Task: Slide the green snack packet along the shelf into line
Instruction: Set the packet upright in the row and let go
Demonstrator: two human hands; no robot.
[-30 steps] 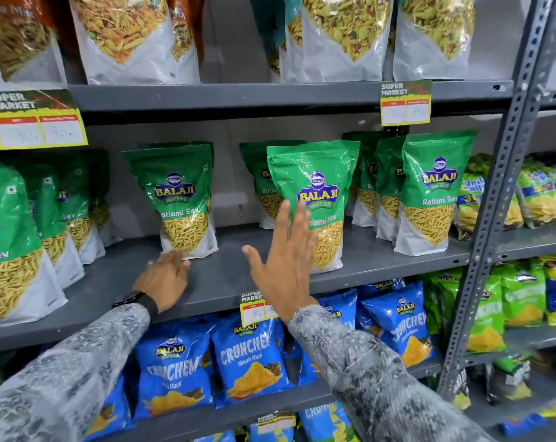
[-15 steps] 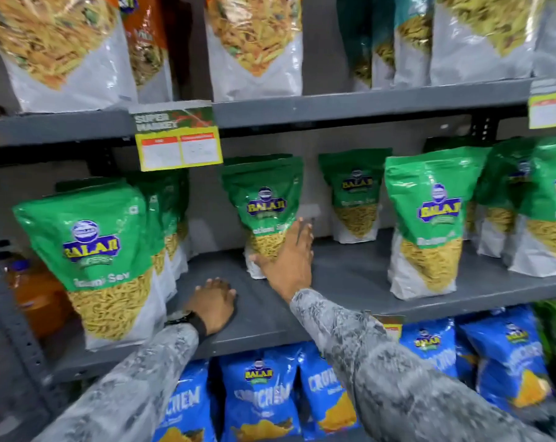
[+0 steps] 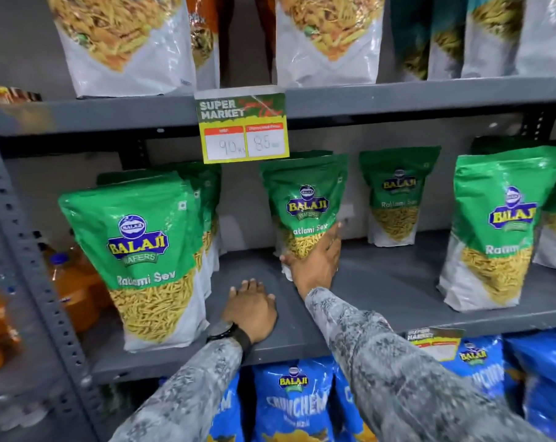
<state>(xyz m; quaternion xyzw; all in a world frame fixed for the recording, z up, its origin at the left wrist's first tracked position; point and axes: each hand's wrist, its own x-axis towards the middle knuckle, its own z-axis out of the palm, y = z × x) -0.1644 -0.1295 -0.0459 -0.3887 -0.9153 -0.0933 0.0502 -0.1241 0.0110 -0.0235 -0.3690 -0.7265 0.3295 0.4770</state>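
Observation:
A green Balaji Ratlami Sev snack packet stands upright near the back of the grey middle shelf. My right hand wraps its lower part, thumb at the base's left corner and fingers up along its right side. My left hand lies flat on the shelf board in front, fingers spread and holding nothing. To the left a row of the same green packets stands at the shelf's front edge.
More green packets stand to the right, one at the back and one at the front. A price tag hangs above. Blue Crunchem packets fill the shelf below. Orange bottles sit beyond the perforated post.
The view has swung left and closer. My right hand left the right-hand packet and took hold of the centre one at its base. My left hand stays flat on the shelf.

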